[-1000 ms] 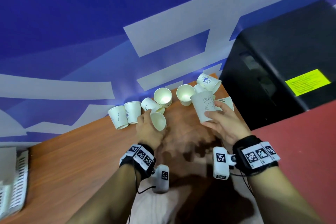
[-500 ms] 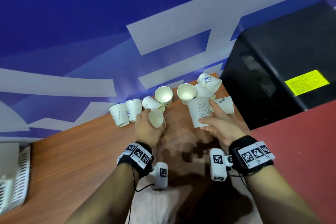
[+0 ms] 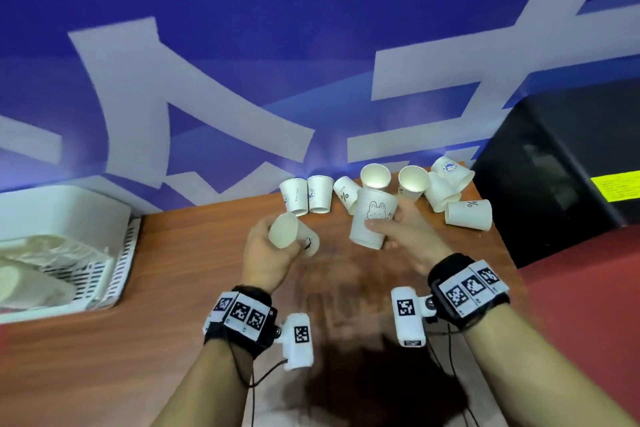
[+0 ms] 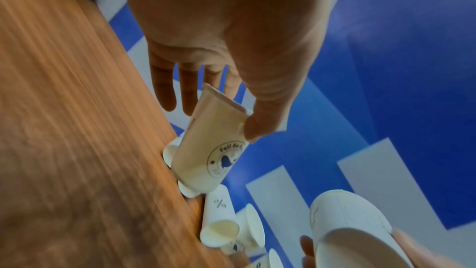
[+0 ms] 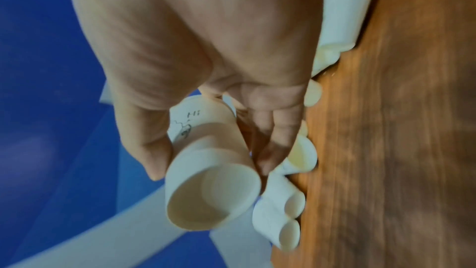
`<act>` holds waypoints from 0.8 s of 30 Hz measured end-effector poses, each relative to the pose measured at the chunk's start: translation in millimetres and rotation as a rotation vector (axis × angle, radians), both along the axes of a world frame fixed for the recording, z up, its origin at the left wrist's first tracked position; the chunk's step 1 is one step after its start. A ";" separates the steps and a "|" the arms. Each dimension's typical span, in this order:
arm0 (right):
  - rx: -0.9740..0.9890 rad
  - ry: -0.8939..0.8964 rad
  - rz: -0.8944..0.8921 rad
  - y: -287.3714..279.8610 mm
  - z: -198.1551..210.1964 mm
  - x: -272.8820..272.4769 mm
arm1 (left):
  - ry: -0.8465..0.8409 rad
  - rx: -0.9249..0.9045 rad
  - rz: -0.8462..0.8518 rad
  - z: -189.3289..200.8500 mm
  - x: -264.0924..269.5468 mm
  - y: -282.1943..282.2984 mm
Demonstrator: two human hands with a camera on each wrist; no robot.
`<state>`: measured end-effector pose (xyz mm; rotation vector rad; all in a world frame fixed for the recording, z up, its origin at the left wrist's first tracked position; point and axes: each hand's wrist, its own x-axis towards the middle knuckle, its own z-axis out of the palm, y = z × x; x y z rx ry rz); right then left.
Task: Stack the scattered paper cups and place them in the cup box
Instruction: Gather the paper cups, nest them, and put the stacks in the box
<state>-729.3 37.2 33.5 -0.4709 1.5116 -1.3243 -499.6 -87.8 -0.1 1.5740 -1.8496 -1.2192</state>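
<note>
Paper cup [image 3: 292, 234] pinched between left fingers [image 4: 165, 87].

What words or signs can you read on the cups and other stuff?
"Foll Be": partly hidden round logo on the cup in the left hand.
"%": cup lying near the middle of the row.
"%": cup lying on its side at the right end.
"Hi": by the drawing on the rabbit cup in the right hand.
Yellow label on the black box: too blurred.
Round blue logo on the far right cup: too small.
</note>
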 end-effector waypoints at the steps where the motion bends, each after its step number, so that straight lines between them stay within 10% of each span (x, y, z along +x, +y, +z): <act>1: -0.006 0.016 0.014 -5.7 5.1 12.8 | 0.016 0.000 0.021 2.3 13.1 -0.1; 24: -0.056 0.319 0.314 -156.6 61.6 329.7 | 0.102 -0.052 0.289 48.3 352.6 -82.8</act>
